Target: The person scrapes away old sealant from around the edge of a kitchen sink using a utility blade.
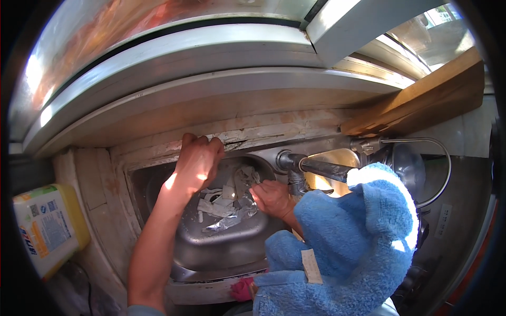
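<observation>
My left hand point(199, 162) is at the back rim of a stainless steel sink point(221, 256), its knuckles up against the worn, cracked sealant strip point(253, 138); its fingertips are hidden. My right hand point(272, 197) is low over the basin, its fingers at the edge of a heap of crumpled, dirty white strips point(217, 207) and clear film point(233, 219). Whether it grips a strip cannot be made out. A blue towel point(340, 237) with a pale tag covers my right forearm and hangs in front of the faucet point(324, 168).
A yellow-capped or yellow-sided plastic jug point(51, 233) bearing a label stands at the left. Behind the sink runs a window frame point(189, 51). A wooden board point(419, 94) leans at the back right, near a bent metal tube point(446, 173). A pink cloth point(242, 289) lies at the front edge.
</observation>
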Action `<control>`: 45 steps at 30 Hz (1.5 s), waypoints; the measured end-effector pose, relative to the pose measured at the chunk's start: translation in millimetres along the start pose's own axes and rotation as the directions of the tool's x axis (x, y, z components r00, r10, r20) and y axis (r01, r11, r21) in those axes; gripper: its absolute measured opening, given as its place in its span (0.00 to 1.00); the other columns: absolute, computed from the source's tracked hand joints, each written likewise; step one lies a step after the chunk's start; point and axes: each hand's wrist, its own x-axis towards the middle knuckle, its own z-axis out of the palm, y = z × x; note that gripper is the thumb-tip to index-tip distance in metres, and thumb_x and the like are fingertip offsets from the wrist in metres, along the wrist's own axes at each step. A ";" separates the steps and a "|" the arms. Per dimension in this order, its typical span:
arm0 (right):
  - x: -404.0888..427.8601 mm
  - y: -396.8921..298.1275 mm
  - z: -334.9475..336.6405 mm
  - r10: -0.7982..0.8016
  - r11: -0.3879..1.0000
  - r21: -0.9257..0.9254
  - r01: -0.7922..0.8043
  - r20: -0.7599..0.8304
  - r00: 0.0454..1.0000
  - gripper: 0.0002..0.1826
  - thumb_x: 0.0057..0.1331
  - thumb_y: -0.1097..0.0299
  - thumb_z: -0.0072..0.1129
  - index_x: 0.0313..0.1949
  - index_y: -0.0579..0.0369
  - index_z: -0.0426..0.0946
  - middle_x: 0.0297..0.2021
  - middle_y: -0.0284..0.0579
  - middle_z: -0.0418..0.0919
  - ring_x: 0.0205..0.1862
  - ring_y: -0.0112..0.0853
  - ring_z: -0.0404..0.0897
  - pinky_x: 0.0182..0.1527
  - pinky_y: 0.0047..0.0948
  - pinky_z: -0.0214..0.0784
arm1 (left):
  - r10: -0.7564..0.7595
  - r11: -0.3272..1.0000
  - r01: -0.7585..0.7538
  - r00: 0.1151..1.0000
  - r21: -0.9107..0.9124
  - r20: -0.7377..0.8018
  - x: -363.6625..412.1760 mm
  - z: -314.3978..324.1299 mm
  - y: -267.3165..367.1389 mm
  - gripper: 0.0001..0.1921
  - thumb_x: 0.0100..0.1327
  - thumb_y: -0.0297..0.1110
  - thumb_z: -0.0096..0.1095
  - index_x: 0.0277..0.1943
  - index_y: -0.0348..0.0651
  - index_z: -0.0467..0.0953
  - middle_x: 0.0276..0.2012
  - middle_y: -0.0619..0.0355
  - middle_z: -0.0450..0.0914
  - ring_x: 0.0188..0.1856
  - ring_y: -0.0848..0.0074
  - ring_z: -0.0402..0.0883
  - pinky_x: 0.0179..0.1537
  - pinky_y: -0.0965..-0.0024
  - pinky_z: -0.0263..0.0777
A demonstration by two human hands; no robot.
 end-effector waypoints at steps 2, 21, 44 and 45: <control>-2.4 1.2 -1.0 0.003 1.000 0.005 -0.003 0.014 1.000 0.04 0.62 0.69 0.62 0.32 0.52 0.77 0.21 0.40 0.73 0.24 0.37 0.76 0.27 0.36 0.69 | 0.022 0.999 -0.022 1.000 -0.030 0.003 -3.7 0.3 -2.7 0.01 0.60 0.28 0.61 0.32 0.43 0.77 0.24 0.51 0.79 0.33 0.58 0.78 0.50 0.58 0.63; -0.7 1.2 2.4 -0.008 1.000 0.023 0.007 0.035 0.999 0.04 0.61 0.70 0.63 0.32 0.52 0.76 0.22 0.40 0.73 0.25 0.37 0.76 0.29 0.36 0.69 | -0.152 0.941 0.131 0.987 -0.311 -0.044 8.2 -2.3 20.9 0.03 0.58 0.25 0.64 0.35 0.40 0.78 0.29 0.50 0.80 0.35 0.57 0.78 0.47 0.60 0.67; -8.5 -2.2 17.6 0.118 0.993 0.003 -0.118 0.084 0.990 0.05 0.58 0.70 0.61 0.33 0.52 0.74 0.28 0.42 0.79 0.33 0.42 0.80 0.35 0.43 0.73 | -0.037 0.999 0.041 0.966 0.007 -0.254 -14.4 7.7 69.6 0.02 0.51 0.31 0.68 0.29 0.47 0.84 0.25 0.62 0.79 0.35 0.67 0.77 0.44 0.59 0.62; -8.6 -3.2 11.8 0.128 0.992 -0.021 -0.126 0.113 0.985 0.05 0.59 0.69 0.60 0.33 0.52 0.74 0.28 0.42 0.80 0.34 0.42 0.80 0.36 0.43 0.73 | -0.033 0.999 0.035 0.965 0.003 -0.259 -15.9 7.4 70.1 0.02 0.51 0.31 0.68 0.29 0.47 0.84 0.25 0.62 0.79 0.35 0.67 0.77 0.44 0.59 0.62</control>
